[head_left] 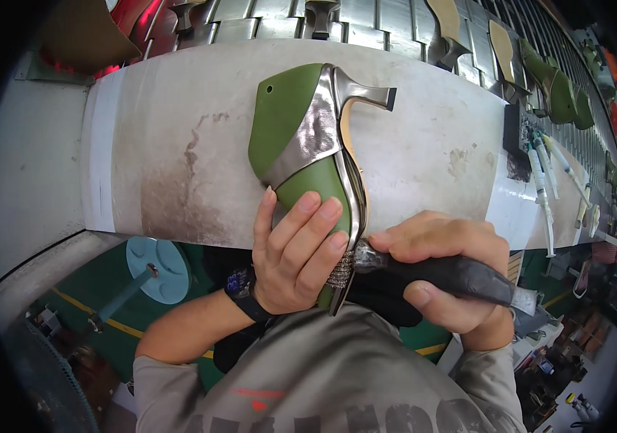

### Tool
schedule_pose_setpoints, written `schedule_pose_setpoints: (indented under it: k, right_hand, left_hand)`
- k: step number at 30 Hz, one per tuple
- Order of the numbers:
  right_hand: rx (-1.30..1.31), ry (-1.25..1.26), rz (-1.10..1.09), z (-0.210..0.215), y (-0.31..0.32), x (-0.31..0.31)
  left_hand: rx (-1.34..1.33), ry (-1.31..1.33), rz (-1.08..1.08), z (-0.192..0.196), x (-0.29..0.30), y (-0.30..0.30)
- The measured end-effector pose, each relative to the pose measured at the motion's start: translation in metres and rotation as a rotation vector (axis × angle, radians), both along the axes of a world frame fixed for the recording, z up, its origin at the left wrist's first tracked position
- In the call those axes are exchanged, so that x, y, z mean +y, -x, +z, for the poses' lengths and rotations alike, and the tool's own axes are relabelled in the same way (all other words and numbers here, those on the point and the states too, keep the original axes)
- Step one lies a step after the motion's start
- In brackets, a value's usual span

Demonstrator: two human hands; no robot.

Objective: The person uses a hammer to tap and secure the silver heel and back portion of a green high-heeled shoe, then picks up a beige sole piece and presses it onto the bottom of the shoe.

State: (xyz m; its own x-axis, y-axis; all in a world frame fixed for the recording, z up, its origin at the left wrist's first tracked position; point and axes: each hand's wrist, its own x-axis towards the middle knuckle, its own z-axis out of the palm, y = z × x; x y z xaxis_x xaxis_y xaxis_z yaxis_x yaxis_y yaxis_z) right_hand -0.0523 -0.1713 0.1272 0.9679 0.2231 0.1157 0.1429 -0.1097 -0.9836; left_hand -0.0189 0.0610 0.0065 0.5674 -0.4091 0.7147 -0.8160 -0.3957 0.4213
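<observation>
A high-heeled shoe (320, 130) in shiny pewter leather lies on its side, fitted over a green shoe last (276, 108). Its heel points to the right at the far end, while the toe comes toward me past the table's near edge. My left hand (297, 249) is wrapped over the forepart, fingers on the green last and the strap near the beaded toe band (341, 270). In my right hand (452, 267) is a tool with a black wrapped handle (460, 277) and a dull grey head (370, 255). That head meets the sole edge beside the beaded band.
The shoe rests on a stained pale worktable (200, 144). Beyond it runs a metal slat conveyor (388, 29) carrying shoe parts and green lasts (561, 94). Several syringes (541, 180) lie at the table's right end. A round blue stool (160, 268) stands below on the left.
</observation>
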Motion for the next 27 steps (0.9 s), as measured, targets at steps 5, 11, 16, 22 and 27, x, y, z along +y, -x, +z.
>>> schedule_pose_setpoints:
  k: [5, 11, 16, 22, 27]
  right_hand:
    - [-0.043, 0.203, 0.015, 0.015, -0.008, 0.009]
    - [-0.129, 0.338, 0.024, 0.026, 0.005, 0.025]
    - [-0.216, 0.414, -0.017, 0.027, 0.019, 0.039]
    - [-0.127, 0.483, -0.068, 0.037, 0.026, 0.049]
    - [-0.183, 0.404, -0.060, 0.022, 0.048, 0.059]
  left_hand:
    - [0.034, -0.002, -0.001, 0.003, 0.001, 0.001]
    - [0.077, 0.029, -0.027, 0.010, -0.001, 0.001]
    - [0.084, 0.044, -0.029, 0.008, -0.001, 0.003]
    - [0.085, 0.044, -0.058, 0.007, -0.002, 0.002]
    - [-0.030, -0.051, -0.064, 0.002, 0.005, -0.003]
